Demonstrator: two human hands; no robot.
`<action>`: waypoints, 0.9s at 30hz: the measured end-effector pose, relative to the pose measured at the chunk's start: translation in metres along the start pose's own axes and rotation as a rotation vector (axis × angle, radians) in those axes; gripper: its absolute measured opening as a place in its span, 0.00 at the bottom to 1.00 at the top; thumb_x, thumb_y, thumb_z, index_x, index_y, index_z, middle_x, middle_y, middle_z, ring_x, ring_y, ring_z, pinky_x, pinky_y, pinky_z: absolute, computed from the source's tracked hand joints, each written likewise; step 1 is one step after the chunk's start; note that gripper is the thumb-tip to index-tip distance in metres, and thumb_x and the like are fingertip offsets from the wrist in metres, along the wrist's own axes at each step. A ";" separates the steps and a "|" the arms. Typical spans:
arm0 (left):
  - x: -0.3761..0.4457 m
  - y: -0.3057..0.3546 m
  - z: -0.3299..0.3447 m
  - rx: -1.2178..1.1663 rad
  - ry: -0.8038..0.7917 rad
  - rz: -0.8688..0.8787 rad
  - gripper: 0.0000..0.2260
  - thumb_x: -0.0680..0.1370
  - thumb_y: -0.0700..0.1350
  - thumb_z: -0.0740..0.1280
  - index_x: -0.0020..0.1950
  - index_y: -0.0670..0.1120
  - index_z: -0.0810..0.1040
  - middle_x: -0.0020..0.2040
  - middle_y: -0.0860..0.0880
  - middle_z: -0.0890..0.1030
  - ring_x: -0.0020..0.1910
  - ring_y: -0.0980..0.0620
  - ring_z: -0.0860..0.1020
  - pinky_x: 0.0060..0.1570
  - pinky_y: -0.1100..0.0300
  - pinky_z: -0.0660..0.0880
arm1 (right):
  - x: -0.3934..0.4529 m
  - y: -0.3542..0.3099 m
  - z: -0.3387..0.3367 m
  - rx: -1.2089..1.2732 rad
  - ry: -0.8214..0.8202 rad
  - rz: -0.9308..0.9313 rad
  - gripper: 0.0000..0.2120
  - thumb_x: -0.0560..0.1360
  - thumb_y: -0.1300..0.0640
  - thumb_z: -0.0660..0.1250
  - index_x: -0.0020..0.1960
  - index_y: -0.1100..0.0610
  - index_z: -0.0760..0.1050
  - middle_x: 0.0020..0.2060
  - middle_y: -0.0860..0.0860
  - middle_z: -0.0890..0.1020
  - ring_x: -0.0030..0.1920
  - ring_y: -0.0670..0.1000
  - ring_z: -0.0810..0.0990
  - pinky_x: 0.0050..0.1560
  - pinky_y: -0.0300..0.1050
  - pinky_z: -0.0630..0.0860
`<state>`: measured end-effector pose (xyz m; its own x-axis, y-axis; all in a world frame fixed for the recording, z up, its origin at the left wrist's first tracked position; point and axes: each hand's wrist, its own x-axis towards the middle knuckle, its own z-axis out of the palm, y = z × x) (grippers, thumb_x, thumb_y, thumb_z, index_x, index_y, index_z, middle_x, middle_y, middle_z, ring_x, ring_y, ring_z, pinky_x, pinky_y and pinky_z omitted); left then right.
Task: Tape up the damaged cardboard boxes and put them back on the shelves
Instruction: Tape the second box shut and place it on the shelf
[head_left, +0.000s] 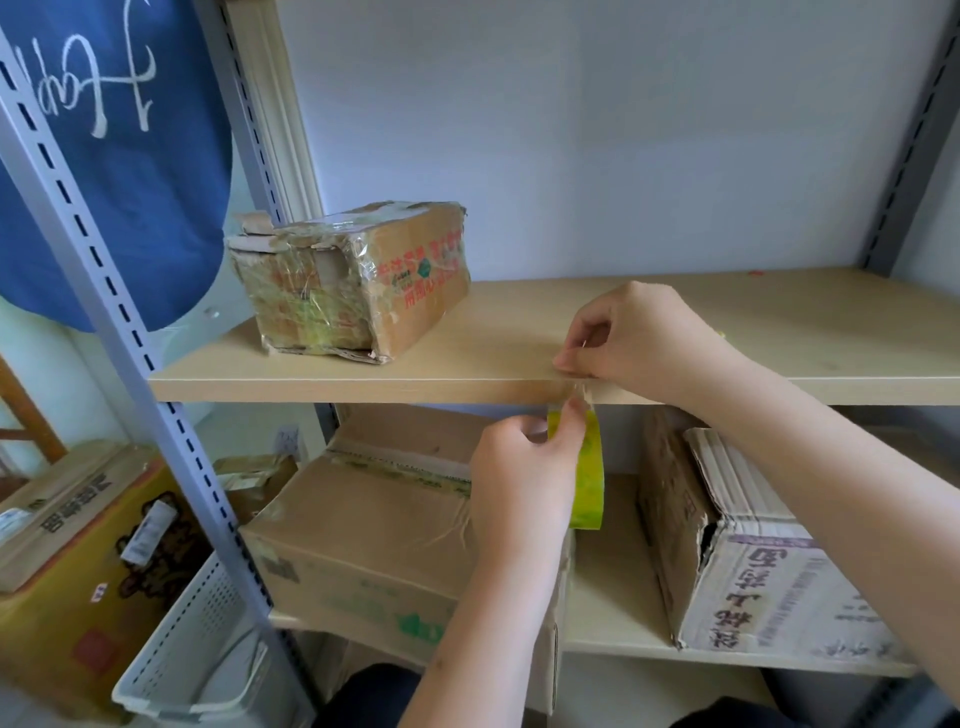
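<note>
Broadly, a metal shelving unit with grey slotted uprights (93, 249) fills the view, and its pale wooden upper shelf (363, 382) runs across the middle. On the lower shelf (613, 587) sit two cartons: a large brown box (363, 525) at left, its top seam already crossed with tape, and a second box (753, 561) at right, lying on its side with a torn, gaping corner and printed characters on its end. Well apart from both, on the left part of the upper shelf, rests a smaller battered box (353, 286), heavily wrapped in clear tape, with red print on its side. Beyond the left upright hangs a blue cloth (119, 156) with white lettering; below it stand a yellow carton (78, 587) and a white perforated basket (192, 639).

Between the two lower boxes, just under the front edge of the upper shelf, the left hand (524, 478) has its grip closed round a roll of yellowish-green tape (589, 473), fingers curled over the roll's top and thumb at its side. The roll is held upright, on edge, in the air in front of the lower shelf. A short length of clear tape runs up from it to the shelf edge. There the right hand (639, 343) pinches the tape's free end between thumb and forefinger, holding it against the front lip of the upper shelf, the other fingers curled above it.
</note>
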<state>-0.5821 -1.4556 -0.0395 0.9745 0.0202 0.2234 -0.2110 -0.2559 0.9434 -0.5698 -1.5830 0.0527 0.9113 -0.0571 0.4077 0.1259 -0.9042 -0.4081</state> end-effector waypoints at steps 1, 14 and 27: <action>0.002 -0.001 0.001 0.027 -0.001 -0.004 0.20 0.75 0.65 0.66 0.37 0.51 0.82 0.32 0.46 0.78 0.33 0.50 0.76 0.25 0.61 0.61 | 0.001 -0.002 0.000 -0.081 -0.024 -0.005 0.09 0.71 0.46 0.75 0.43 0.52 0.83 0.37 0.44 0.79 0.39 0.46 0.77 0.35 0.37 0.71; 0.002 -0.017 0.006 -0.038 -0.045 0.025 0.19 0.75 0.69 0.62 0.51 0.54 0.77 0.45 0.57 0.82 0.46 0.58 0.80 0.48 0.55 0.77 | 0.025 0.018 0.027 -0.227 0.108 0.126 0.36 0.71 0.37 0.70 0.74 0.50 0.66 0.66 0.54 0.71 0.66 0.60 0.68 0.64 0.52 0.67; 0.056 -0.152 -0.047 0.865 -0.169 0.145 0.20 0.83 0.51 0.58 0.75 0.50 0.70 0.77 0.50 0.65 0.73 0.47 0.67 0.68 0.49 0.70 | -0.143 0.052 0.157 0.426 0.248 0.517 0.12 0.79 0.58 0.58 0.51 0.50 0.81 0.42 0.48 0.85 0.43 0.48 0.83 0.41 0.43 0.75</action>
<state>-0.4991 -1.3701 -0.1585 0.9555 -0.1941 0.2223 -0.2680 -0.8861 0.3782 -0.6320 -1.5551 -0.1552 0.7858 -0.5746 0.2289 -0.1102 -0.4942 -0.8623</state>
